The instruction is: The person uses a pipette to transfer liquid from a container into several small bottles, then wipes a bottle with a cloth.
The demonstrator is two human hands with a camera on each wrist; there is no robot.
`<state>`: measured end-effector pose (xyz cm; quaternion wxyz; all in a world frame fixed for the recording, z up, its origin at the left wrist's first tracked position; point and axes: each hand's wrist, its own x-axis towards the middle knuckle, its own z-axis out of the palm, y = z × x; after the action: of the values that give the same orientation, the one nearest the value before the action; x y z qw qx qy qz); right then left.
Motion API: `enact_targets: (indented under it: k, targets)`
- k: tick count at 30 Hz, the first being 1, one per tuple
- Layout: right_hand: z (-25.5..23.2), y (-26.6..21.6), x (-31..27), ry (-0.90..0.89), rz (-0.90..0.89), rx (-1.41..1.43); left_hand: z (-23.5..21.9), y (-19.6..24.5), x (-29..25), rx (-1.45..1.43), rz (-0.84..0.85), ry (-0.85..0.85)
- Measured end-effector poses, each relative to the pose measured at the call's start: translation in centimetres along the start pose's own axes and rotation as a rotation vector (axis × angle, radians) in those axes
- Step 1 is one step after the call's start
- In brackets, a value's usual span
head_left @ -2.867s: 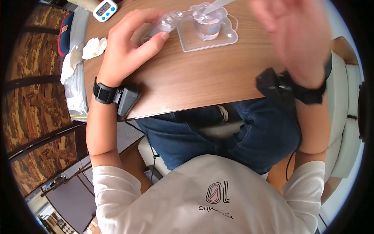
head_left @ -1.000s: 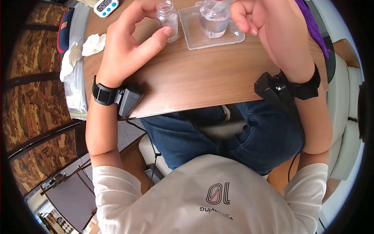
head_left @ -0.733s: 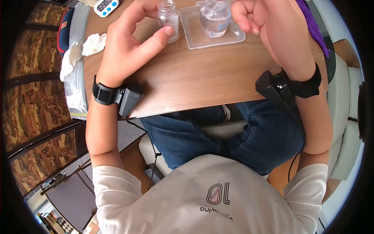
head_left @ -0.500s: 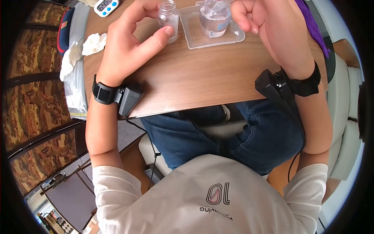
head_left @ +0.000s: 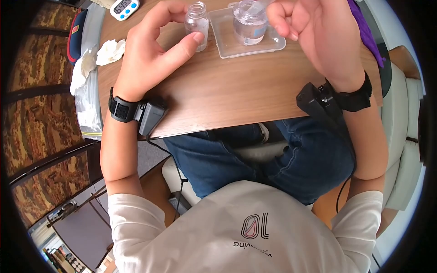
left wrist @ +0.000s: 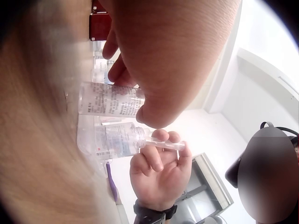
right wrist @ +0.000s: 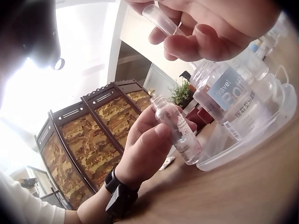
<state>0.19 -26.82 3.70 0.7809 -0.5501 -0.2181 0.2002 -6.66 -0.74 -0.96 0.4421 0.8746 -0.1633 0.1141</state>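
My left hand (head_left: 152, 57) holds a small clear bottle (head_left: 196, 36) upright on the table, thumb on the near side and fingers behind. The bottle is uncapped, with small print showing in the left wrist view. Beside it, a wider clear jar (head_left: 249, 32) with a blue label stands on a shallow clear plastic tray (head_left: 225, 43), liquid inside. My right hand (head_left: 318, 41) is at the jar's mouth and pinches a translucent plastic pipette (right wrist: 161, 21). The pipette (left wrist: 163, 143) reaches into the jar's neck in the left wrist view.
Behind my left hand lie a white digital timer (head_left: 124, 8) and a crumpled tissue (head_left: 110, 52). A clear zip bag (head_left: 88, 109) lies along the table's left side, and a purple cloth (head_left: 368, 34) at the right. A potted plant (right wrist: 180, 93) stands farther back.
The small bottle, tilted over at first, now stands upright in my left hand. My right hand has come in from a blurred position to the jar. During the last second little has moved.
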Motion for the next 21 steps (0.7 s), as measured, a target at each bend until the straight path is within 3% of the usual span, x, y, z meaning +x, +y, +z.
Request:
enact_targets:
  k: [3, 8, 10, 14, 16, 17, 21]
  targets:
    - [0.1, -0.3, 0.2, -0.009, 0.019, -0.002, -0.3, -0.5, 0.2, 0.076, 0.062, -0.032]
    - [0.1, -0.1, 0.3, 0.022, 0.086, -0.002, -0.3, -0.2, 0.1, 0.061, 0.024, -0.027]
    - [-0.6, 1.0, 0.9, -0.028, -0.049, -0.075, -0.4, -0.3, 0.3, 0.089, 0.055, -0.034]
    - [-0.3, -1.2, -0.5, -0.006, -0.042, -0.112, -0.3, -0.2, 0.3, 0.158, 0.1, -0.028]
    - [-2.0, -1.4, -0.4, -0.059, -0.594, -0.131, -0.6, -0.1, 0.2, 0.194, 0.117, -0.023]
    - [-2.6, -2.6, -1.0, -0.073, -0.545, -0.011, -0.5, 0.0, 0.3, 0.183, 0.133, -0.037]
    - [-2.9, -2.5, -1.9, -0.063, -0.521, -0.012, -0.3, 0.2, 0.6, 0.201, 0.17, -0.073]
